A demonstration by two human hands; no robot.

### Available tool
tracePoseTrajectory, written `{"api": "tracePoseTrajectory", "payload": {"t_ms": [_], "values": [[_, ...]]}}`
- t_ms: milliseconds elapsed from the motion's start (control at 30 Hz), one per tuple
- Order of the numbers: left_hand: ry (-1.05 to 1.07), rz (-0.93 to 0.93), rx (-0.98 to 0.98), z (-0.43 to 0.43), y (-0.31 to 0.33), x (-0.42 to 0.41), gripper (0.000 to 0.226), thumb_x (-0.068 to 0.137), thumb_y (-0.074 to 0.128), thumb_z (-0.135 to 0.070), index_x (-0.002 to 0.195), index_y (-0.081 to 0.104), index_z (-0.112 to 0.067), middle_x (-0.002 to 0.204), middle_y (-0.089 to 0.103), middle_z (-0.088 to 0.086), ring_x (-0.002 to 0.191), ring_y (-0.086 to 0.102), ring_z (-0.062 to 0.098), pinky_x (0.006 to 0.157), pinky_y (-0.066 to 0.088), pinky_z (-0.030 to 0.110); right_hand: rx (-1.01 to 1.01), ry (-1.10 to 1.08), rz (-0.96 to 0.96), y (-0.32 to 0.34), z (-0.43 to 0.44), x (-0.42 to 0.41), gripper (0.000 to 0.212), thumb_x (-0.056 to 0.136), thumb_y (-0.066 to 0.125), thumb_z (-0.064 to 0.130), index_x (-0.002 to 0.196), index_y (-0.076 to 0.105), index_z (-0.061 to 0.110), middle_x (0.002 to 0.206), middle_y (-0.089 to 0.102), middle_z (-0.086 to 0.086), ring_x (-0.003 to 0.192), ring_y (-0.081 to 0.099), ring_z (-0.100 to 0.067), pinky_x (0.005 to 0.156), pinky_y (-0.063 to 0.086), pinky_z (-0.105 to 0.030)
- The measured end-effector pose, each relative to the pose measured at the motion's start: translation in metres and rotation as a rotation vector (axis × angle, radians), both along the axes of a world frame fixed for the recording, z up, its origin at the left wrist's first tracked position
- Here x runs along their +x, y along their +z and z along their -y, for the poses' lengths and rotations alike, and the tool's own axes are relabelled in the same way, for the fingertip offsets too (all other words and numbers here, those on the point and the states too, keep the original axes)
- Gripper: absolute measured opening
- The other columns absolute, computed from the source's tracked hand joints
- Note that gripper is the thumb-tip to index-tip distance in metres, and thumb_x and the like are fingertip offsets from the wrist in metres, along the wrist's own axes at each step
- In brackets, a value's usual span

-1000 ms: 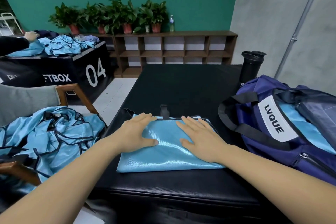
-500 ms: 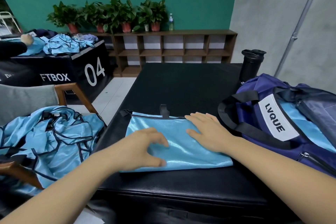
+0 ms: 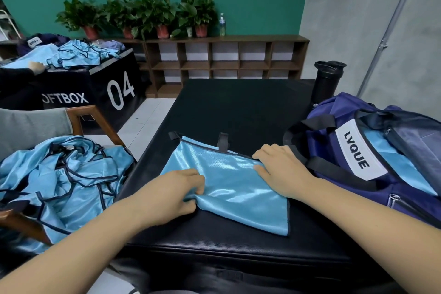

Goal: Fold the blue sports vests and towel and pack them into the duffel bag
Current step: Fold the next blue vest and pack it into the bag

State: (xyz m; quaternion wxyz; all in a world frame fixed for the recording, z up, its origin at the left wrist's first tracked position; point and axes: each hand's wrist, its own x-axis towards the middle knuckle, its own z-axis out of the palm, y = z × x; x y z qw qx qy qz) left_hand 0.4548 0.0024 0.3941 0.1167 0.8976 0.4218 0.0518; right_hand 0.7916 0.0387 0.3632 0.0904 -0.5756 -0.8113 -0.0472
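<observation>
The folded blue vest (image 3: 229, 186) lies near the front edge of the black table (image 3: 238, 107). The left hand (image 3: 171, 196) pinches its left edge, bunching the cloth. The right hand (image 3: 284, 172) curls over and grasps its far right corner. The open duffel bag (image 3: 338, 107) sits at the table's right edge, just beside that hand, blue cloth inside. Loose vests (image 3: 59, 186) are heaped on a chair (image 3: 33, 126) off the left edge

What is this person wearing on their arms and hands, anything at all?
Nothing that shows. The left hand and the right hand are bare, with no gloves or rings visible. The forearms are uncovered right to the picture's edge: no sleeves, watch or wristband in view.
</observation>
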Motion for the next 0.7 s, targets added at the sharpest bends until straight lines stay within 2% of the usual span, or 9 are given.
{"api": "tracePoseTrajectory", "payload": {"t_ms": [100,233,433,533,700], "values": [[0.038,-0.008,0.065,-0.017,-0.003,-0.016,0.018,0.079,0.060,-0.030,0.093,0.051,-0.037,0.098,0.056,-0.015,0.086,0.060,0.012,0.078,0.052,0.037,-0.004,-0.009,0.061,0.009,0.019,-0.003,0.016,0.109,0.043,0.039,0.105,0.052,0.026,0.098,0.048,0.008,0.091,0.046,-0.019,0.096,0.042,-0.041],[0.130,-0.034,0.154,-0.043,-0.008,-0.031,0.023,0.084,0.070,-0.029,0.097,0.056,-0.042,0.106,0.055,-0.019,0.100,0.055,0.011,0.088,0.052,0.040,-0.115,-0.005,0.067,0.025,0.050,-0.009,0.020,0.105,0.048,0.041,0.092,0.043,0.027,0.091,0.050,0.009,0.086,0.049,-0.019,0.093,0.043,-0.041],[0.213,0.036,0.196,-0.064,-0.013,-0.017,0.019,0.092,0.065,-0.023,0.097,0.062,-0.040,0.106,0.054,-0.017,0.101,0.054,0.015,0.089,0.053,0.045,-0.277,0.081,0.043,0.046,0.105,-0.024,0.028,0.104,0.046,0.048,0.088,0.041,0.026,0.086,0.054,0.005,0.082,0.053,-0.021,0.080,0.043,-0.039],[0.238,0.045,0.174,-0.065,-0.013,-0.004,0.025,0.095,0.062,-0.017,0.101,0.063,-0.041,0.111,0.054,-0.017,0.104,0.053,0.015,0.092,0.052,0.044,-0.273,0.095,0.039,0.045,0.117,-0.027,0.035,0.104,0.046,0.056,0.086,0.040,0.027,0.084,0.053,0.006,0.080,0.053,-0.019,0.073,0.039,-0.038],[0.194,0.036,0.174,-0.051,0.005,0.004,0.046,0.091,0.055,-0.001,0.117,0.068,-0.038,0.123,0.056,-0.019,0.108,0.053,0.015,0.091,0.052,0.043,-0.074,0.225,-0.028,0.043,0.119,-0.022,0.027,0.105,0.045,0.057,0.098,0.048,0.031,0.097,0.044,0.016,0.090,0.041,-0.010,0.087,0.038,-0.028]]}}
